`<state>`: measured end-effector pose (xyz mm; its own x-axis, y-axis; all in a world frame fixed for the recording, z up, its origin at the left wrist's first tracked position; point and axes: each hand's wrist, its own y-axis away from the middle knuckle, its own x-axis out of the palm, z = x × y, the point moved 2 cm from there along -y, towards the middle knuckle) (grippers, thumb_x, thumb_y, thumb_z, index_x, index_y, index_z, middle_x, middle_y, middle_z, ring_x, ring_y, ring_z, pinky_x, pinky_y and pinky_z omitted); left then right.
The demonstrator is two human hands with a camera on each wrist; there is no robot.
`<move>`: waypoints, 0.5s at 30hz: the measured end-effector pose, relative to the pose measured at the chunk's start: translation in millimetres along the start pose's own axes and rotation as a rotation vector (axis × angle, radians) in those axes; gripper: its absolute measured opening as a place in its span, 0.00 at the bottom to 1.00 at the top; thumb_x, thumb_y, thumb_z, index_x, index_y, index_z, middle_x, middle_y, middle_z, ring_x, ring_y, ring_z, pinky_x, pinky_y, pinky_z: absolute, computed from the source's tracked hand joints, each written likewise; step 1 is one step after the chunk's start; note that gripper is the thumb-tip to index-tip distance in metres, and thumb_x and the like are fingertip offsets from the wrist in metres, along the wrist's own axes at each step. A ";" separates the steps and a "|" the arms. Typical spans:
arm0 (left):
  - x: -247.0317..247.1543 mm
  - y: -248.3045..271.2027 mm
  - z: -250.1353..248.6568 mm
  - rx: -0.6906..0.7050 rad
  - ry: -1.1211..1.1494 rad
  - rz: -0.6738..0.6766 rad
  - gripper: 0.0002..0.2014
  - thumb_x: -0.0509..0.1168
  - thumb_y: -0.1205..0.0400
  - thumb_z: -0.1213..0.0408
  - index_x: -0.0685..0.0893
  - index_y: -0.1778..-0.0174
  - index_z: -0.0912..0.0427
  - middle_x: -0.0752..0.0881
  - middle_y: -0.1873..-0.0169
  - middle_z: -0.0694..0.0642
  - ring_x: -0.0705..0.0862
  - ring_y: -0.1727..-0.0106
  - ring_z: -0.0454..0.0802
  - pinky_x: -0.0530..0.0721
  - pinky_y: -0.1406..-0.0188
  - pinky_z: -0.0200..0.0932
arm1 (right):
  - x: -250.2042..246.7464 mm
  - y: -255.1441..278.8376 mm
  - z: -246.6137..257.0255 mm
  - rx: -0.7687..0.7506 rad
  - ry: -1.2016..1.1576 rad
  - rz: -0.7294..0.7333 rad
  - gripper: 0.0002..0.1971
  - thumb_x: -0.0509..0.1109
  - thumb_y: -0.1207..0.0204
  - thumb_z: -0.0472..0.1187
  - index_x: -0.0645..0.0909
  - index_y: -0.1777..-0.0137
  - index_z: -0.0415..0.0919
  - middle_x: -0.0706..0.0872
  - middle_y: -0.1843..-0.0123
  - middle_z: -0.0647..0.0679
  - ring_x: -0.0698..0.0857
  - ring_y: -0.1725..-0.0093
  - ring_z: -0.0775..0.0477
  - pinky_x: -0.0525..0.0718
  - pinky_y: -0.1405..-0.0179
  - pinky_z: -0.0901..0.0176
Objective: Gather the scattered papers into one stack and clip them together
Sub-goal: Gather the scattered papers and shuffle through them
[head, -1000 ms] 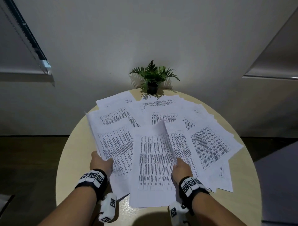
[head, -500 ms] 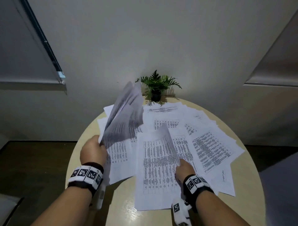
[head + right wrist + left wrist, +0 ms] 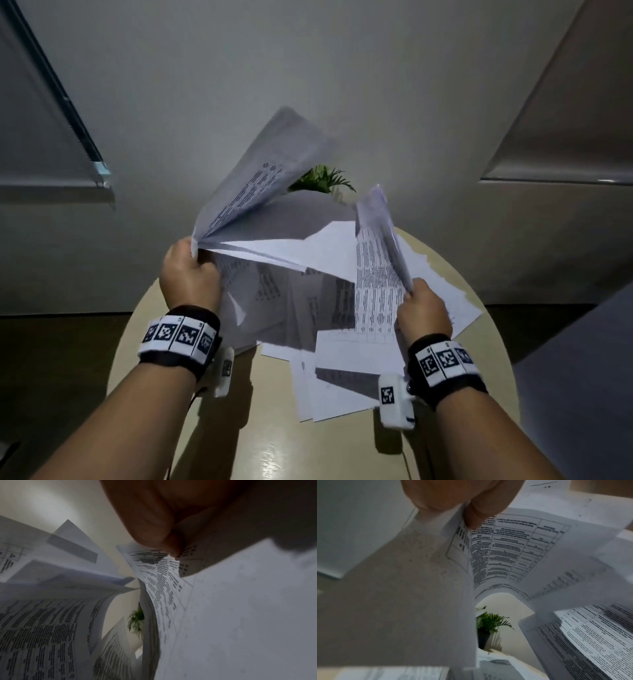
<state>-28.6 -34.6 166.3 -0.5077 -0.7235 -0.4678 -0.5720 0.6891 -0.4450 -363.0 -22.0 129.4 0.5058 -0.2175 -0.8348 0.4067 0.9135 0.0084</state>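
My left hand (image 3: 186,270) is raised above the round table and pinches the corner of a fanned bunch of printed sheets (image 3: 260,185) that stands up and leans away from me. The left wrist view shows thumb and finger (image 3: 476,513) squeezing that paper bunch (image 3: 505,545). My right hand (image 3: 423,308) pinches the edge of another lifted printed sheet (image 3: 376,274); the right wrist view shows fingertips (image 3: 171,547) closed on its corner (image 3: 154,563). More loose sheets (image 3: 329,383) lie on the table beneath both hands. No clip is visible.
The round beige table (image 3: 274,445) stands against a pale wall. A small potted fern (image 3: 322,180) sits at its far edge, mostly hidden behind the raised papers. Window blinds hang at upper left (image 3: 51,137) and upper right (image 3: 565,137).
Both hands have lifted off the table with papers. The left bunch rose higher and fanned out; the right hand went from resting on a sheet to holding it up.
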 end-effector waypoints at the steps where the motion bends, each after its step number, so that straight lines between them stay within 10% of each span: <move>1: 7.8 -0.7 -6.1 0.009 0.019 -0.004 0.08 0.56 0.31 0.81 0.72 0.65 0.64 0.73 0.65 0.59 0.69 0.62 0.55 0.66 0.62 0.43 | -8.8 -2.0 -3.5 0.008 0.006 -0.020 0.05 0.57 0.23 0.31 0.71 0.54 0.41 0.74 0.68 0.49 0.77 0.63 0.38 0.72 0.67 0.54; 8: 69.5 4.8 -16.7 -0.293 0.059 0.034 0.10 0.57 0.22 0.73 0.82 0.51 0.70 0.83 0.59 0.67 0.79 0.57 0.66 0.75 0.56 0.46 | -59.7 -20.1 -34.2 0.026 -0.069 -0.196 0.04 0.58 0.19 0.34 0.73 0.51 0.42 0.77 0.62 0.44 0.77 0.61 0.38 0.75 0.61 0.53; 12: 105.0 31.4 7.1 -0.559 -0.076 0.284 0.14 0.60 0.20 0.69 0.82 0.45 0.74 0.85 0.47 0.75 0.83 0.43 0.72 0.80 0.44 0.55 | -83.6 -32.0 -49.0 0.044 -0.112 -0.266 0.05 0.58 0.18 0.36 0.74 0.54 0.39 0.75 0.67 0.46 0.79 0.61 0.36 0.76 0.63 0.53; 15: 121.9 60.8 22.6 -0.687 -0.155 0.446 0.12 0.64 0.20 0.68 0.81 0.46 0.74 0.84 0.50 0.71 0.84 0.48 0.67 0.78 0.52 0.48 | -91.9 -37.7 -55.6 0.025 -0.114 -0.266 0.06 0.58 0.17 0.37 0.72 0.55 0.39 0.75 0.66 0.44 0.78 0.62 0.36 0.74 0.64 0.53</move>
<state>-110.7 -79.9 65.0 -0.7141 -0.3400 -0.6119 -0.6295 0.6943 0.3488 -467.1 -17.4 175.2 0.4604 -0.4871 -0.7422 0.5546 0.8106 -0.1880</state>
